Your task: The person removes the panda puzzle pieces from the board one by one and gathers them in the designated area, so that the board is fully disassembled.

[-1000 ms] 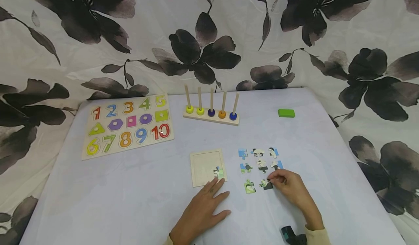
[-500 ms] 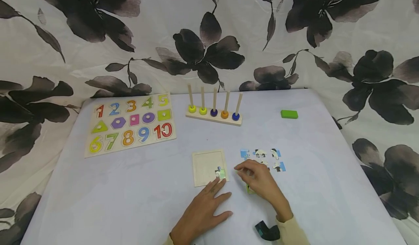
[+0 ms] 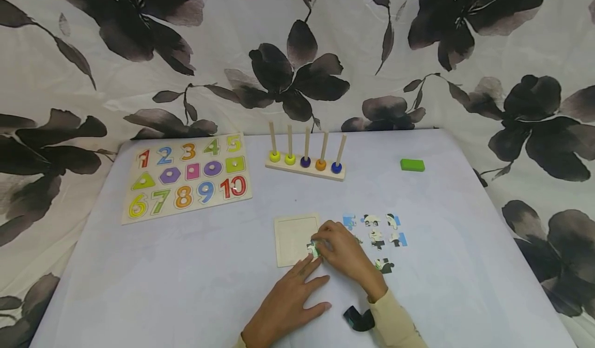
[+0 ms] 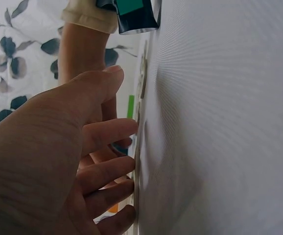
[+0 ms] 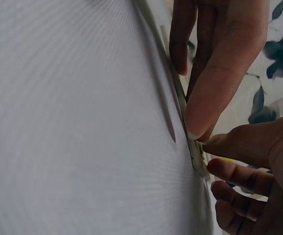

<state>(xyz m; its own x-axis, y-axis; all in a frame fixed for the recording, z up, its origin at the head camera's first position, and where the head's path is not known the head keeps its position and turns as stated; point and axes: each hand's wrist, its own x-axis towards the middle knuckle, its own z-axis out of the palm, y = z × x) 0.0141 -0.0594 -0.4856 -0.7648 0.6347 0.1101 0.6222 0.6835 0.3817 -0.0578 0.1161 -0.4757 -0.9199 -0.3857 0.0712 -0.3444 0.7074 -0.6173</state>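
A square wooden puzzle tray lies flat on the white table, with one green-and-white jigsaw piece in its near right corner. My left hand is spread flat, its fingertips at the tray's near edge. The right hand reaches over the tray's right side and pinches that corner piece between thumb and fingertips, partly covering it. In the right wrist view, the right thumb comes down at the tray's edge. Right of the tray lie several loose panda jigsaw pieces, some hidden by the right hand.
A number and shape board lies at the back left. Beside it stands a peg rack with coloured beads. A green block is at the back right. A black wrist camera sits by the right sleeve.
My right hand has moved left from the loose pieces to the tray's corner piece. The left hand has stayed by the tray's edge. The head view has shifted slightly.
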